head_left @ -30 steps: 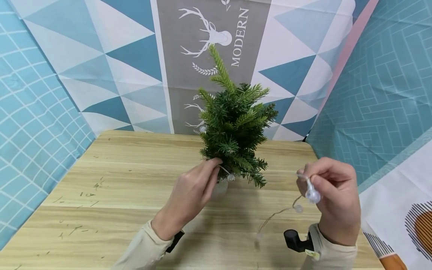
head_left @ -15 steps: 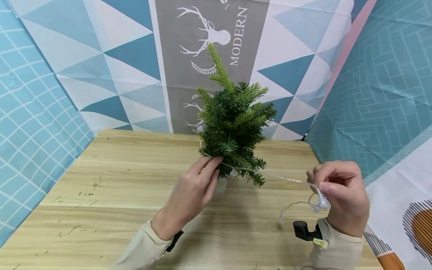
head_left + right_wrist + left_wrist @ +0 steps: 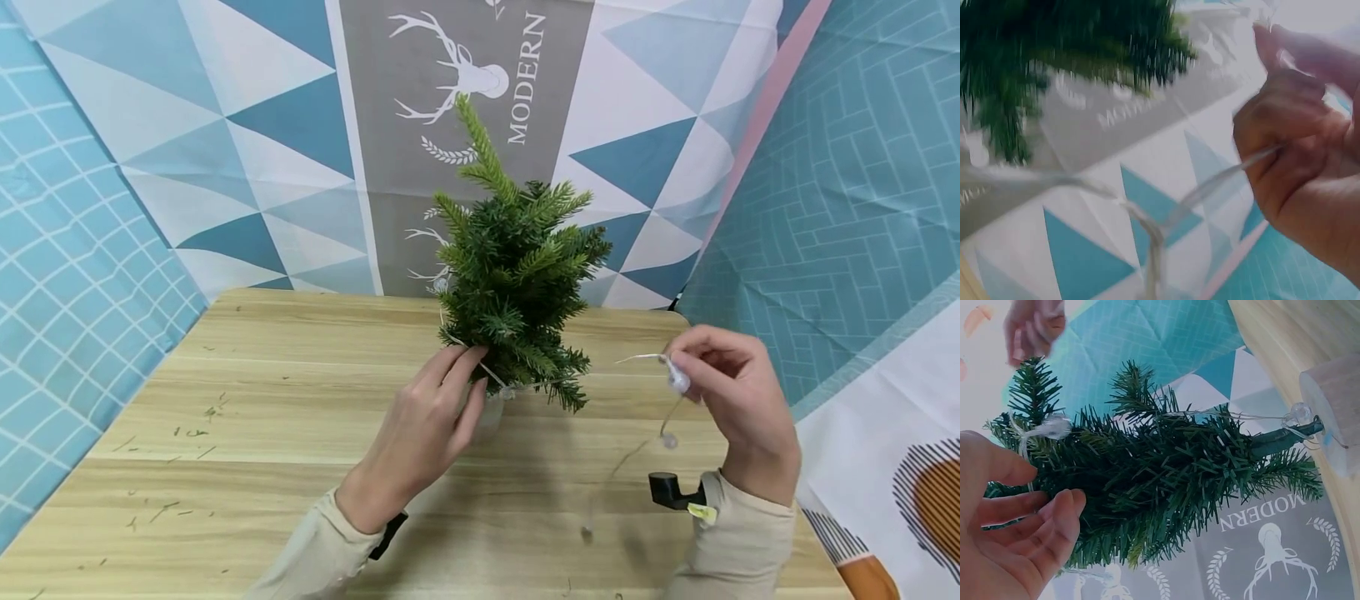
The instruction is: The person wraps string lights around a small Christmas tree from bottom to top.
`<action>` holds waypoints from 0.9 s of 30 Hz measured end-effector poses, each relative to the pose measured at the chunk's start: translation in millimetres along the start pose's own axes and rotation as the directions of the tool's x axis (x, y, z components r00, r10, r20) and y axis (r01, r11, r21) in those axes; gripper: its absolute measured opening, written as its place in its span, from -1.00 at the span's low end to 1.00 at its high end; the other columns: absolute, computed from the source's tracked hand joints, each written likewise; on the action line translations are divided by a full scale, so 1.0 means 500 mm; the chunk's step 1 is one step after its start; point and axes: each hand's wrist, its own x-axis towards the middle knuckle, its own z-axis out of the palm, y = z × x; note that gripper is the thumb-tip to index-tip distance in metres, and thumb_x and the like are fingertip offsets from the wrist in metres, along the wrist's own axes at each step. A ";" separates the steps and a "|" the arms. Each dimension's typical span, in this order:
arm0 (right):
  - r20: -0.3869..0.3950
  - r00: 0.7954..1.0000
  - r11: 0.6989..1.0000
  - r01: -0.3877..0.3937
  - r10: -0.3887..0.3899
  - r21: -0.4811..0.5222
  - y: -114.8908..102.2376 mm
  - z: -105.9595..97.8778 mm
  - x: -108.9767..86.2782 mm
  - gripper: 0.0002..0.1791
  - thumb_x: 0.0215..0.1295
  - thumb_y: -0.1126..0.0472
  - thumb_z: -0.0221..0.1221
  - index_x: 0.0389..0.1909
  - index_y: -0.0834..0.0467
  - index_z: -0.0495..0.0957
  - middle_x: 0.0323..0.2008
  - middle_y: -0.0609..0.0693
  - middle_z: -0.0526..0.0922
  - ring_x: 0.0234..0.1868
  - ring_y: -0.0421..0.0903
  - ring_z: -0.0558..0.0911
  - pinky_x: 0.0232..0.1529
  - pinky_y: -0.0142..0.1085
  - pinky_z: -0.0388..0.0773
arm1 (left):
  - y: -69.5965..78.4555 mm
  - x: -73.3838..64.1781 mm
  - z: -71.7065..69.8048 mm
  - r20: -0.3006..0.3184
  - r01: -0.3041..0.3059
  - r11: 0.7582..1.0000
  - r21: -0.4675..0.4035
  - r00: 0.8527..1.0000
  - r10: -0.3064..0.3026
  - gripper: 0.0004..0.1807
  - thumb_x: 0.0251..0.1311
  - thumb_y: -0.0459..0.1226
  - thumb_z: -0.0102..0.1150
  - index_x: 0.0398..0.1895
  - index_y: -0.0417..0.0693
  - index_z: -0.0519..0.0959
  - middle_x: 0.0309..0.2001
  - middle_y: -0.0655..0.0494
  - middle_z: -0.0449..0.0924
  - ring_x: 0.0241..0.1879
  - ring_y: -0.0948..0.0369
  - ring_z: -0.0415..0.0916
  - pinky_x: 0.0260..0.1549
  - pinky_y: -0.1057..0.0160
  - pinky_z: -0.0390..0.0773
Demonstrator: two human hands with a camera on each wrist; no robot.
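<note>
A small artificial Christmas tree point(image 3: 517, 283) stands on a pale round base point(image 3: 491, 415). My left hand point(image 3: 423, 421) is at its lower left branches, pinching the wire of a clear string light point(image 3: 678, 379) against the greenery. In the left wrist view a bulb point(image 3: 1054, 427) sits near my thumb, and wire also runs round the trunk point(image 3: 1279, 442) beside the base. To the right of the tree, my right hand point(image 3: 738, 396) holds the string between thumb and fingers, above the table. A loose tail with more bulbs point(image 3: 667, 440) hangs below it. Motion blurs the right wrist view.
The wooden table point(image 3: 300, 492) has fallen needles point(image 3: 168, 508) scattered on its left side. Patterned cloths hang at the back point(image 3: 292, 125), left point(image 3: 67, 250) and right point(image 3: 847, 208). Black wrist mounts point(image 3: 671, 490) show at the sleeves.
My right hand moved out to the right, drawing the string straight, then came back up and left, and the wire now sags. My left hand stays at the tree.
</note>
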 end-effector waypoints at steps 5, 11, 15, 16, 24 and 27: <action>-0.192 0.981 0.998 -0.016 0.003 -0.063 -0.004 -0.015 -0.008 -0.73 0.19 0.80 -0.13 -0.16 0.65 0.46 -0.43 0.16 0.51 -0.46 -0.03 0.40 -0.45 -0.25 0.34 | 0.000 0.000 -0.004 -0.011 -0.002 1.000 -0.028 1.000 0.001 -0.65 0.37 -0.34 0.04 0.15 -0.32 0.52 0.04 -0.11 0.58 0.01 0.07 0.58 0.00 0.19 0.62; -0.409 0.909 0.996 0.049 -0.078 -0.081 0.017 -0.001 0.015 -0.84 0.22 0.75 -0.02 -0.19 0.69 0.45 -0.41 0.19 0.57 -0.43 -0.02 0.51 -0.30 -0.32 0.58 | -0.004 -0.001 -0.011 -0.057 -0.036 0.998 -0.051 0.998 0.033 -0.62 0.36 -0.35 0.01 0.18 -0.35 0.51 0.06 -0.15 0.59 0.01 0.05 0.60 -0.03 0.19 0.63; -0.538 0.839 0.909 -0.160 -0.080 -0.384 0.039 -0.001 0.028 -0.86 0.28 0.56 0.15 -0.18 0.57 0.55 -0.36 0.10 0.63 -0.39 -0.09 0.57 -0.28 -0.38 0.55 | -0.007 -0.002 -0.013 -0.031 -0.027 1.000 -0.004 0.999 0.027 -0.60 0.38 -0.33 0.00 0.21 -0.32 0.49 0.09 -0.14 0.57 0.04 0.05 0.57 0.00 0.18 0.62; -0.560 0.823 0.849 -0.226 -0.097 -0.478 0.045 -0.001 0.029 -0.86 0.30 0.51 0.18 -0.17 0.52 0.58 -0.35 0.07 0.64 -0.37 -0.12 0.58 -0.27 -0.40 0.53 | -0.006 -0.002 -0.012 -0.020 -0.023 1.000 0.010 1.000 0.023 -0.59 0.38 -0.32 0.00 0.22 -0.31 0.49 0.09 -0.13 0.56 0.05 0.06 0.57 0.00 0.18 0.62; -0.612 0.756 0.466 -0.466 -0.233 -0.753 0.075 -0.014 0.031 -0.78 0.34 0.18 0.25 -0.21 0.29 0.69 -0.32 -0.17 0.49 -0.27 -0.25 0.46 -0.17 -0.43 0.38 | 0.006 -0.003 -0.002 0.048 0.010 0.999 0.039 0.999 -0.012 -0.52 0.35 -0.30 0.07 0.30 -0.28 0.42 0.15 -0.13 0.51 0.09 0.06 0.54 0.00 0.20 0.62; -0.578 0.784 0.410 -0.462 -0.226 -0.786 0.074 -0.029 0.039 -0.77 0.32 0.16 0.27 -0.31 0.29 0.69 -0.49 -0.09 0.41 -0.45 -0.22 0.36 -0.33 -0.39 0.28 | 0.007 -0.003 -0.003 0.056 0.019 0.999 0.043 0.998 -0.021 -0.52 0.35 -0.29 0.06 0.31 -0.26 0.42 0.14 -0.12 0.50 0.05 0.08 0.54 -0.14 0.23 0.66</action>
